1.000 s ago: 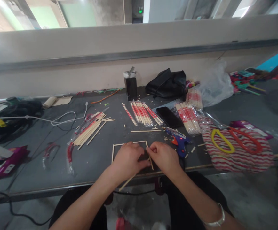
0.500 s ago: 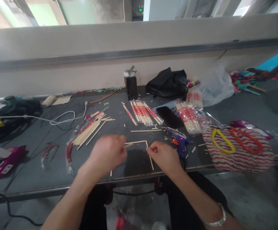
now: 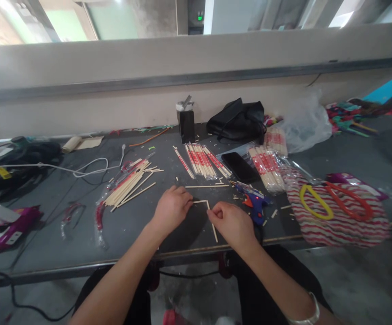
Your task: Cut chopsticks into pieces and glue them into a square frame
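Note:
Two pale wooden chopsticks meet at a corner in front of me. The crosswise chopstick (image 3: 200, 201) runs into the fingers of my left hand (image 3: 172, 206), which are closed about its left part; the exact grip is hidden. My right hand (image 3: 232, 222) pinches the upper part of the other chopstick (image 3: 214, 232), which points down toward the table's near edge. Just behind the corner, a separate chopstick (image 3: 200, 186) lies crosswise. A blue glue gun (image 3: 257, 207) with an orange trigger lies right of my right hand.
Loose chopsticks (image 3: 126, 187) are heaped on the left, and wrapped chopsticks (image 3: 200, 160) lie farther back. A black phone (image 3: 239, 166), a striped pouch (image 3: 341, 230) under yellow-and-red-handled scissors (image 3: 315, 203), a dark container (image 3: 186, 124) and a white cable (image 3: 90, 169) are also on the table.
My left hand has moved right along the crosswise chopstick, closer to the corner. A loose chopstick now shows beside the heap on the left. My right hand keeps its pinch.

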`<action>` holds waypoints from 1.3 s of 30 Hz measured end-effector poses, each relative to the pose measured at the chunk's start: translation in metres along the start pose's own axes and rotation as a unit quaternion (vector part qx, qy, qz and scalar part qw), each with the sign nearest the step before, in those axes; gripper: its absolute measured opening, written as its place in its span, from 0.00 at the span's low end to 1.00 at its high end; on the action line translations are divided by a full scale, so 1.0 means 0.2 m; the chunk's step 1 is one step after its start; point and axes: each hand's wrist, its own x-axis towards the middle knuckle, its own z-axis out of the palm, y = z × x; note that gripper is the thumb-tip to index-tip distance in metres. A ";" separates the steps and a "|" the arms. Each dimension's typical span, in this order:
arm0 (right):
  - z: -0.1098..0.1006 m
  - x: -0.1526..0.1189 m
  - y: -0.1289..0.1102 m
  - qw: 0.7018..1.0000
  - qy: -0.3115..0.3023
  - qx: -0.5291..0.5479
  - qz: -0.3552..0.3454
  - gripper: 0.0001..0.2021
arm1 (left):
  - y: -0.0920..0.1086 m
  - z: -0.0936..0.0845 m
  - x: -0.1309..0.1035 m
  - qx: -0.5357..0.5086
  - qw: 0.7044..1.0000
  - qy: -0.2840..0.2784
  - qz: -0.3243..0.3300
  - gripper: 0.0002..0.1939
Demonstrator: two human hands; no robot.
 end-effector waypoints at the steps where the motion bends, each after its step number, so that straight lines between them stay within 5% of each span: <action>1: 0.00 0.00 0.00 1.000 0.001 0.000 -0.001 0.12 | 0.01 0.02 0.00 0.001 1.000 -0.002 0.001 0.10; 39: 0.06 -0.02 0.00 0.997 0.063 -0.035 -0.042 0.08 | 0.00 0.05 0.01 0.002 1.000 -0.023 -0.003 0.12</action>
